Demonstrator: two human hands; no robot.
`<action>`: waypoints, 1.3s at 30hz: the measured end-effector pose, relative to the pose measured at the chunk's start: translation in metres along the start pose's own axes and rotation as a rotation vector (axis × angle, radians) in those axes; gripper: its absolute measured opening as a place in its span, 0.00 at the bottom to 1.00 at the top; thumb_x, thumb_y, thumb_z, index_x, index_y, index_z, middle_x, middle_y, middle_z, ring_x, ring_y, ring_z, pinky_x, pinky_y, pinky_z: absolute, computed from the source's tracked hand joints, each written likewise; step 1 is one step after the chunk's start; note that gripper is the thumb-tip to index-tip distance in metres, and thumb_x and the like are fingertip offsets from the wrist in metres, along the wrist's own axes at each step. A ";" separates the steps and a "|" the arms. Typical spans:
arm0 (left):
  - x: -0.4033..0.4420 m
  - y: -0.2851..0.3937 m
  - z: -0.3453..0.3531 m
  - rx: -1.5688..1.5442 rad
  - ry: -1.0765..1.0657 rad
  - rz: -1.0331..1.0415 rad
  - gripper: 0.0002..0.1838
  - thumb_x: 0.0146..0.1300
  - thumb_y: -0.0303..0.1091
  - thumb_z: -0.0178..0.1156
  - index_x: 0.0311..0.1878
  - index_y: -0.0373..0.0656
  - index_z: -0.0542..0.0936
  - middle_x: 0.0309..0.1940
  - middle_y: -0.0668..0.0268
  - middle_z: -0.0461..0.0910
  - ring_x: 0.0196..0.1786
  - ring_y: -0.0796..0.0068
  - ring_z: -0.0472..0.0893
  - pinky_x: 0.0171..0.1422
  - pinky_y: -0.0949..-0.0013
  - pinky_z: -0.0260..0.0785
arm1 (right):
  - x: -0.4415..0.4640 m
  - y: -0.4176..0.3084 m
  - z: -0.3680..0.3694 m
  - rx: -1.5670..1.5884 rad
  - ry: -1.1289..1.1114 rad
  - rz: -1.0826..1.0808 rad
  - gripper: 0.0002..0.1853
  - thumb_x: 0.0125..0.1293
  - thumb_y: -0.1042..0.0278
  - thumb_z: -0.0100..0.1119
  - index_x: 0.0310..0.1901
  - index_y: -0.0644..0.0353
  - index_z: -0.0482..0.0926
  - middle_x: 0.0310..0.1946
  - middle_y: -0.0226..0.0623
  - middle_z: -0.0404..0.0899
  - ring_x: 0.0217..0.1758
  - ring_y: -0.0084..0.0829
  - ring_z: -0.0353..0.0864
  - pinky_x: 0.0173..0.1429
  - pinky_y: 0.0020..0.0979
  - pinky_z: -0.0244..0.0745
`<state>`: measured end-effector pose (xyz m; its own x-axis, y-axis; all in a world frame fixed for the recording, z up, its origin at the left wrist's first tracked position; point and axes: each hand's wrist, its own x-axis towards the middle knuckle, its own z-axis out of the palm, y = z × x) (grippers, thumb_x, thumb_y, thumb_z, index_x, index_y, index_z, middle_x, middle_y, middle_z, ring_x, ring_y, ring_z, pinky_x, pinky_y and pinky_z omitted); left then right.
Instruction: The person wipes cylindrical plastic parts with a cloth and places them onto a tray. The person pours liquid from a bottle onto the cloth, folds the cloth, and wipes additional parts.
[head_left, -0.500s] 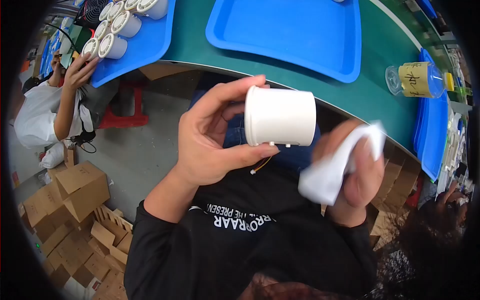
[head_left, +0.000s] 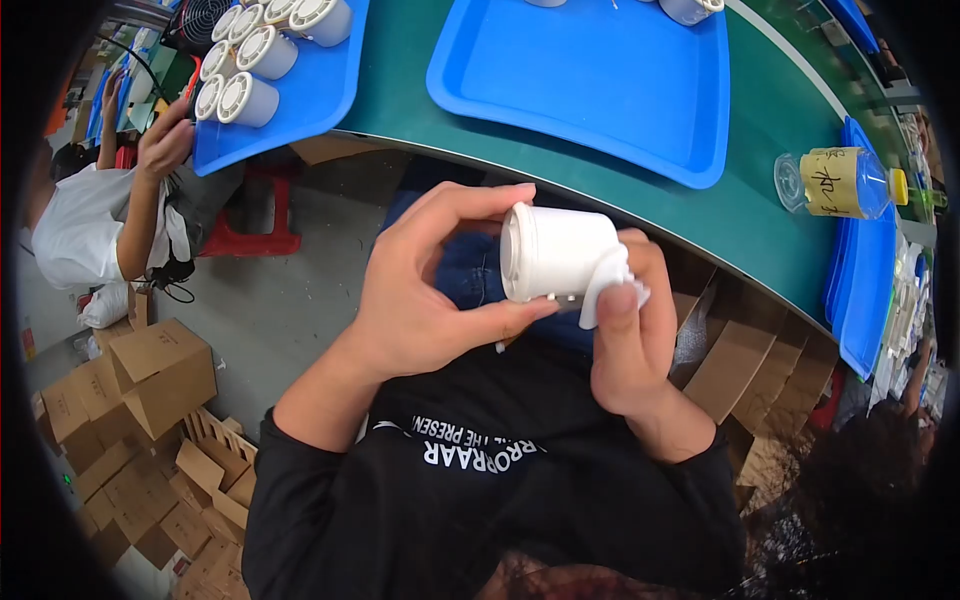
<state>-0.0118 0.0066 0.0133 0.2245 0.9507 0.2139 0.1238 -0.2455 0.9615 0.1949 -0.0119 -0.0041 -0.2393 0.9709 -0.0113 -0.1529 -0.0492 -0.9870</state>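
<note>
A white cylindrical housing [head_left: 562, 246] lies on its side in the air, in front of the table edge. My left hand [head_left: 415, 275] is closed on its rimmed left end, fingers above and thumb below. Small white pegs show along its underside, and a small connector [head_left: 500, 347] hangs below near my left thumb. My right hand [head_left: 632, 335] pinches a white cloth [head_left: 606, 285] against the right end of the housing. Part of the right fingers is hidden behind the cloth and housing.
A blue tray [head_left: 590, 120] with a few white housings at its far edge lies on the green table [head_left: 400, 100]. Another tray [head_left: 330, 105] holds several housings [head_left: 268, 52] beside a co-worker's hand [head_left: 165, 145]. A labelled bottle [head_left: 835, 183] stands right; cardboard boxes [head_left: 160, 365] lie lower left.
My right hand has moved left and brought the cloth onto the housing's right end. The housing has turned slightly, showing more of its left end. The co-worker's hand has moved off the housings.
</note>
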 end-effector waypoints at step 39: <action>0.102 0.035 0.024 -0.243 -0.360 -0.294 0.41 0.57 0.19 0.73 0.73 0.26 0.67 0.63 0.48 0.79 0.65 0.61 0.81 0.69 0.62 0.74 | 0.046 -0.026 -0.076 -0.419 0.205 -0.730 0.15 0.65 0.69 0.70 0.45 0.70 0.77 0.40 0.50 0.80 0.35 0.44 0.78 0.39 0.41 0.72</action>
<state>0.0387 0.0904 0.0650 0.5378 0.8368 -0.1024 0.0129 0.1133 0.9935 0.2609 0.0523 0.0091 -0.0350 0.7513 0.6591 0.1746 0.6539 -0.7361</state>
